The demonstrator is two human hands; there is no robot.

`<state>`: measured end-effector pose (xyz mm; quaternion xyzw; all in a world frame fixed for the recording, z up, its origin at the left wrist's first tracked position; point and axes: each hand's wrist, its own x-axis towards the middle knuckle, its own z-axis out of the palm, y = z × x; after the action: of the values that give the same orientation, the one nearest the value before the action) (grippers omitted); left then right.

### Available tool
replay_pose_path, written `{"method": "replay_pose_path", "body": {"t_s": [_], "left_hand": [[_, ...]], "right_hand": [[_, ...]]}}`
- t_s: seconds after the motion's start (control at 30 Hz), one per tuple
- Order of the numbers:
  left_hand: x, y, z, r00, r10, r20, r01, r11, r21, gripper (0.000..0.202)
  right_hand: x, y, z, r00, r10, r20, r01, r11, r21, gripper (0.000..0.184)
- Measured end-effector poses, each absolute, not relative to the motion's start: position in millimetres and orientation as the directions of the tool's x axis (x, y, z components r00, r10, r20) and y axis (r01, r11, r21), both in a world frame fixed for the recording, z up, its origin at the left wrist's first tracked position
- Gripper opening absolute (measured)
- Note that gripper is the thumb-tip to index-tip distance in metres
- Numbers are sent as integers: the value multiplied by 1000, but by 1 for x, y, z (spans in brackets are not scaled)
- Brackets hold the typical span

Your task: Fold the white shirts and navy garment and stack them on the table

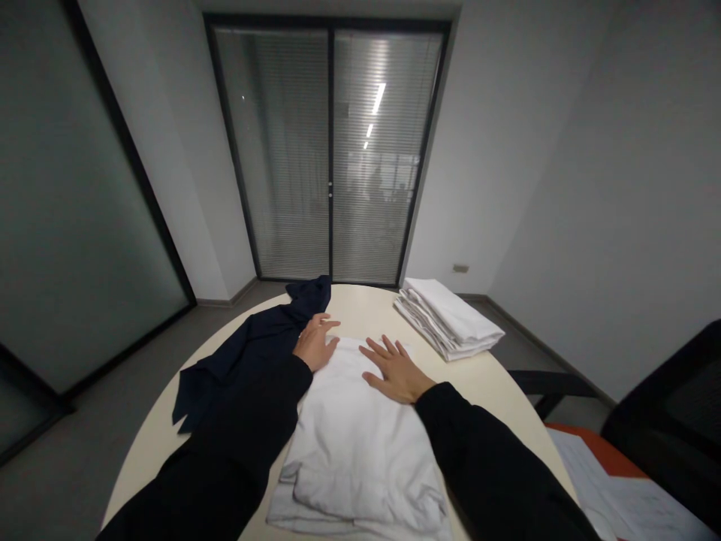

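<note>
A white folded cloth garment (360, 443) lies in front of me on the round table, creased, with layered edges toward me. My right hand (394, 372) rests flat on its far right part, fingers spread. At its far left edge is my left hand (318, 342), fingers stretched out and apart, holding nothing. Just left of that hand lies a crumpled dark navy cloth (253, 342), partly hidden by my left sleeve.
The cream round table (360, 304) carries a folded white fabric stack (447, 319) at the far right. Beside the table on the right stand a black chair (670, 421) and papers (636, 496) with an orange-red sheet or folder. Glass doors with blinds (332, 150) are behind.
</note>
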<state>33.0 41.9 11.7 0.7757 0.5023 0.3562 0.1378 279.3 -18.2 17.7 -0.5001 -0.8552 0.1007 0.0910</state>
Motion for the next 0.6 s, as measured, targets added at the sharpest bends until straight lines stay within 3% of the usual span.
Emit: {"method": "replay_pose_path", "body": {"t_s": [0.03, 0.1, 0.17, 0.23, 0.33, 0.5, 0.6], "left_hand": [[36, 34, 14, 380, 826, 416, 672, -556, 489, 45], [40, 20, 13, 617, 734, 283, 640, -678, 362, 57], [43, 8, 6, 696, 704, 142, 655, -704, 275, 64], [43, -1, -1, 681, 727, 89, 701, -682, 211, 67], [43, -20, -3, 688, 716, 119, 695, -697, 178, 70], [43, -65, 7, 872, 462, 161, 436, -883, 175, 86], [39, -83, 14, 899, 412, 151, 383, -904, 189, 83]], "right_hand": [[280, -18, 18, -494, 868, 54, 832, 490, -262, 67], [281, -19, 20, -511, 859, 40, 822, 502, -270, 67], [282, -19, 20, -511, 859, 30, 819, 497, -288, 67], [282, -20, 20, -493, 869, 43, 820, 480, -310, 66], [283, -19, 16, -460, 883, 88, 820, 461, -340, 63], [287, -14, 10, -459, 878, 137, 798, 475, -372, 56], [290, -12, 8, -454, 880, 140, 802, 472, -366, 54]]}}
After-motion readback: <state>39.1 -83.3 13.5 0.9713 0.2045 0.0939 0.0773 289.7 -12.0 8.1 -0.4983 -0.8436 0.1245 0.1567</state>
